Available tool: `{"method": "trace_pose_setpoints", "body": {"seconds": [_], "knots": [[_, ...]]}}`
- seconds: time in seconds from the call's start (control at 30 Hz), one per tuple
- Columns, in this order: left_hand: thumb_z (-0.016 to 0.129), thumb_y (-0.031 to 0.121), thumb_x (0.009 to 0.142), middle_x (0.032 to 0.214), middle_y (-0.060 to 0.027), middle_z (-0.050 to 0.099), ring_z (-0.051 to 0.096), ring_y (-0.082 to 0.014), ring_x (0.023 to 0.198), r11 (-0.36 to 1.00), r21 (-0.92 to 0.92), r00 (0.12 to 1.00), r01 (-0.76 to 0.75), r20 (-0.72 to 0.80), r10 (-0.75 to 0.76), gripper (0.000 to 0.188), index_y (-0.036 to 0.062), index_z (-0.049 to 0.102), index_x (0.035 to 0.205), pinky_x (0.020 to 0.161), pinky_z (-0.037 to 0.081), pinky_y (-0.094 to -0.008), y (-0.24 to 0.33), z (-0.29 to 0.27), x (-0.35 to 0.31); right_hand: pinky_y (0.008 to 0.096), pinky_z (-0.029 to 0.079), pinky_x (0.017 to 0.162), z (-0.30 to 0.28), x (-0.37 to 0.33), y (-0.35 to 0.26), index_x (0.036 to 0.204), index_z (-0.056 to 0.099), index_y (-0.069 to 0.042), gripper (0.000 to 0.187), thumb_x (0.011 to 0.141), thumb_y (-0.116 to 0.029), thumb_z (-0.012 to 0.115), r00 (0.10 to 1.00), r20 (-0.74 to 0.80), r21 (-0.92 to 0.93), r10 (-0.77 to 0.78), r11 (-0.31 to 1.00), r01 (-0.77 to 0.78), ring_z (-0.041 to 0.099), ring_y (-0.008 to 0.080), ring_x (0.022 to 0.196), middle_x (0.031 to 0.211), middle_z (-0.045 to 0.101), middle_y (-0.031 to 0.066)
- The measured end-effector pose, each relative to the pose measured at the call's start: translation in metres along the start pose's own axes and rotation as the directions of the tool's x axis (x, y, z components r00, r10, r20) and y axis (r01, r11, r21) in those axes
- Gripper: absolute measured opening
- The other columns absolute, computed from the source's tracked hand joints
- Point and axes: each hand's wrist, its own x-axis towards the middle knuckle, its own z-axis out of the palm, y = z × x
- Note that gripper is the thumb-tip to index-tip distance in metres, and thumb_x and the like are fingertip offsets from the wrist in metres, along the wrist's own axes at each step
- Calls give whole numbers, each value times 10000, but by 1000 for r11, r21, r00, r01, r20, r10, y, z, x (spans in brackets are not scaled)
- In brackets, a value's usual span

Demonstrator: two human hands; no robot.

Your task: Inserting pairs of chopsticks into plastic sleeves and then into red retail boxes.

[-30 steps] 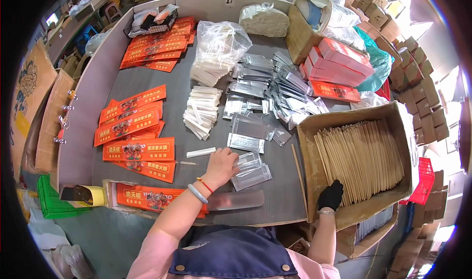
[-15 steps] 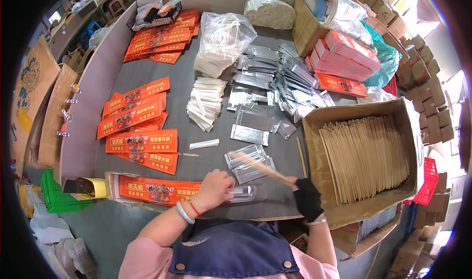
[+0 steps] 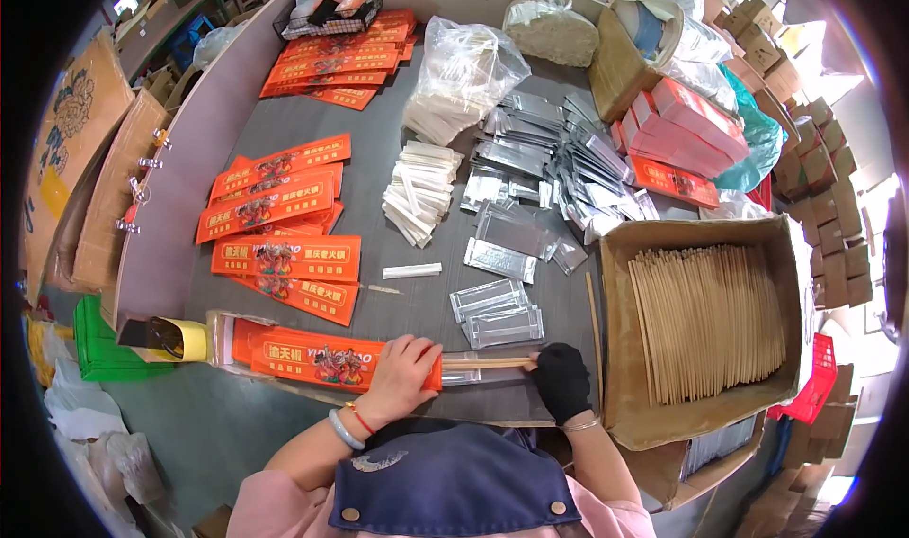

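My left hand (image 3: 401, 375) grips the right end of a long red printed paper sleeve (image 3: 312, 356) at the table's front edge, fingers and thumb across its width. In my right hand (image 3: 562, 385), which wears a black fingerless glove, is a pair of wooden chopsticks (image 3: 500, 363), pinched near the right end. They lie level, and their left ends reach the sleeve's opening; how far in they go is hidden. A clear packet (image 3: 461, 377) pokes out of the same end, beneath the chopsticks. Just beyond, two clear-and-silver packets (image 3: 505, 325) overlap on the table.
A cardboard box of chopsticks (image 3: 710, 325) stands at the right. One loose chopstick (image 3: 594, 325) lies along it. Red sleeves (image 3: 284, 257) are fanned at the left. White paper-wrapped sticks (image 3: 421, 192) and silver packets (image 3: 516, 145) are heaped mid-table. A yellow-taped holder (image 3: 180, 339) sits front left.
My right hand has swung the chopsticks down from a slant to level at the sleeve's end. My left hand has moved from the clear packet onto the sleeve. The view has shifted slightly.
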Motion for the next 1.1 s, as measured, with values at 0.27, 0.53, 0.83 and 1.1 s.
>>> {"method": "trace_pose_setpoints", "body": {"seconds": [0.27, 0.53, 0.83, 1.1], "knots": [[773, 171, 643, 1138, -109, 558, 517, -310, 1050, 979, 38, 974, -200, 112, 195, 613, 137, 593, 1228, 890, 425, -425, 0, -6, 22, 406, 489, 817, 24, 14, -77, 1140, 578, -77, 596, 667, -326, 841, 991, -32, 285, -130, 949, 133, 595, 287, 945, 1124, 579, 112], [676, 46, 626, 1031, -145, 560, 533, -358, 976, 973, 126, 981, -192, -19, 195, 187, 70, 641, 808, 819, 472, -438, -48, -115, 71, 434, 445, 790, -33, 7, -42, 1089, 589, -93, 624, 586, -347, 858, 987, -157, -24, -38, 999, 35, 588, 326, 921, 983, 612, 101], [859, 494, 601, 1480, -225, 307, 207, -427, 1412, 896, -117, 878, 429, -180, -444, 1049, -2, 406, 1408, 1148, 137, -587, -32, 11, -22, 456, 346, 924, -32, 8, -64, 1105, 592, -113, 608, 632, -421, 817, 990, 56, -136, -127, 982, 134, 557, 274, 981, 1019, 605, 70], [849, 451, 636, 1487, -226, 295, 188, -430, 1417, 892, -165, 892, 422, -103, -441, 993, 0, 406, 1403, 1149, 120, -584, -33, 9, -22, 469, 364, 910, 25, 17, -95, 1153, 580, -102, 643, 664, -456, 799, 954, 213, -37, -209, 974, 222, 555, 314, 1004, 1050, 602, 100]]}}
